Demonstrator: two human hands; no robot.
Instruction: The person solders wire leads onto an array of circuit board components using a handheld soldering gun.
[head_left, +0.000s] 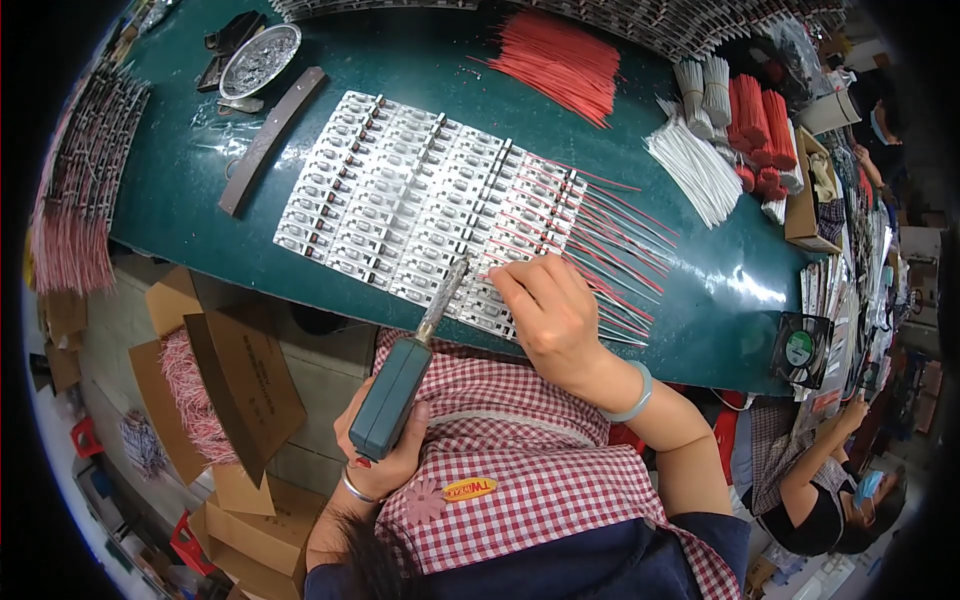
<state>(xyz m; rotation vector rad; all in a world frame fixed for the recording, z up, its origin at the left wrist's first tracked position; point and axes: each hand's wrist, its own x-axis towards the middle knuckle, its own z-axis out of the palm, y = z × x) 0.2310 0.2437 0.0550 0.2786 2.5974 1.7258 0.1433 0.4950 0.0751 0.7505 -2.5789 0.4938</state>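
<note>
My left hand (385, 430) is wrapped round the green body of a soldering gun (390, 395). Its metal tip points up and away, over the lower part of a panel of small white circuit boards (390, 200). Just right of that tip, my right hand (555, 315) has thumb and fingertips pinched together above the panel; whatever lies between them is too small to make out. Red and white wires (625, 250) run from the panel's right-hand column and fan out past its edge, some of them beneath my right hand.
A dark curved bar (270, 140) and a metal bowl (260, 62) lie left on the green table (720, 290). Red wires (555, 65) and white wires (695, 170) are piled behind. A small fan (802, 350) stands right; an open carton (250, 385) sits below left. Another person (820, 500) works at right.
</note>
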